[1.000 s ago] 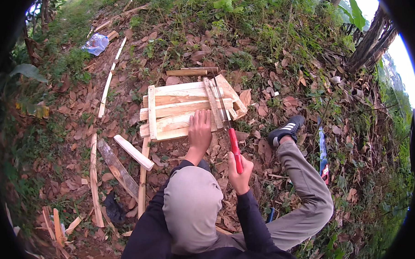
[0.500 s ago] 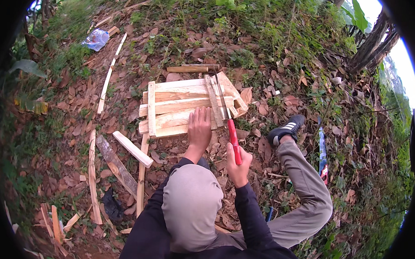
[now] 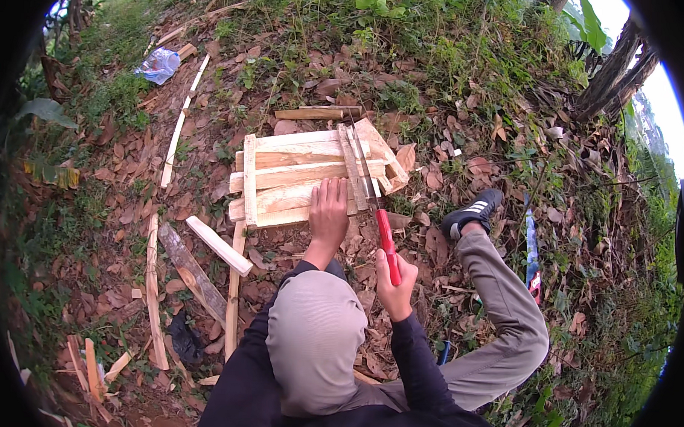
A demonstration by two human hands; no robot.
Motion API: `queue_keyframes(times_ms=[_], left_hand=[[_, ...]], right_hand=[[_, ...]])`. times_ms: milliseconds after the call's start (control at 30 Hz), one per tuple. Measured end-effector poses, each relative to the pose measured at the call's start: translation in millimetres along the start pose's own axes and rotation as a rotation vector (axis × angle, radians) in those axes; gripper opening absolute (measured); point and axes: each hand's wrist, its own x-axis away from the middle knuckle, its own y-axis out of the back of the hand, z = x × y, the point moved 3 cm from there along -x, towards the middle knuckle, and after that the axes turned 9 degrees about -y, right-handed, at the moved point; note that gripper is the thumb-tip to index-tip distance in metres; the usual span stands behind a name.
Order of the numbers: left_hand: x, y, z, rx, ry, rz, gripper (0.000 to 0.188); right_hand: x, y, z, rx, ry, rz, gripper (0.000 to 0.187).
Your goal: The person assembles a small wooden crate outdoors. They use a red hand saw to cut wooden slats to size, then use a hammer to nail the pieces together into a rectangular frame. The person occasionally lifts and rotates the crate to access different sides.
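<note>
A small wooden panel (image 3: 287, 172) lies on the leafy ground in front of me. It is made of several pale slats with a crosspiece (image 3: 250, 182) over the left end and another crosspiece (image 3: 350, 162) over the right. My left hand (image 3: 329, 217) lies flat on the near slats, fingers stretched out, just left of the right crosspiece. My right hand (image 3: 397, 285) is wrapped round the red handle of a handsaw (image 3: 385, 231). The saw's thin blade points away from me and runs across the slats' right ends, beside the right crosspiece. Whether its teeth touch wood is hard to see.
Short wood offcuts (image 3: 308, 114) lie beyond the panel. Long strips (image 3: 153, 282), a loose batten (image 3: 219, 245) and a dark board (image 3: 193, 272) are at left. A clear plastic bag (image 3: 159, 65) rests farther off. My shoe (image 3: 471, 213) is at right, near a blue sleeve-like wrapper (image 3: 533, 254).
My right hand has drawn the saw back toward me and slightly to the right. The left hand and the panel stay where they were.
</note>
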Motion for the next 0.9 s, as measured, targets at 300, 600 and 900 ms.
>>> queue_keyframes(times_ms=[300, 600, 900], left_hand=[[-0.1, 3.4, 3.6, 0.001, -0.006, 0.006, 0.051], [-7.9, 3.2, 6.7, 0.014, 0.019, -0.007, 0.059], [-2.1, 1.0, 1.9, 0.010, 0.018, 0.006, 0.062]], right_hand=[[3.8, 7.4, 8.1, -0.056, -0.074, 0.032, 0.030], [-7.4, 2.2, 0.1, -0.133, -0.172, 0.045, 0.029], [-22.3, -8.0, -3.7, -0.185, -0.168, 0.044, 0.035]])
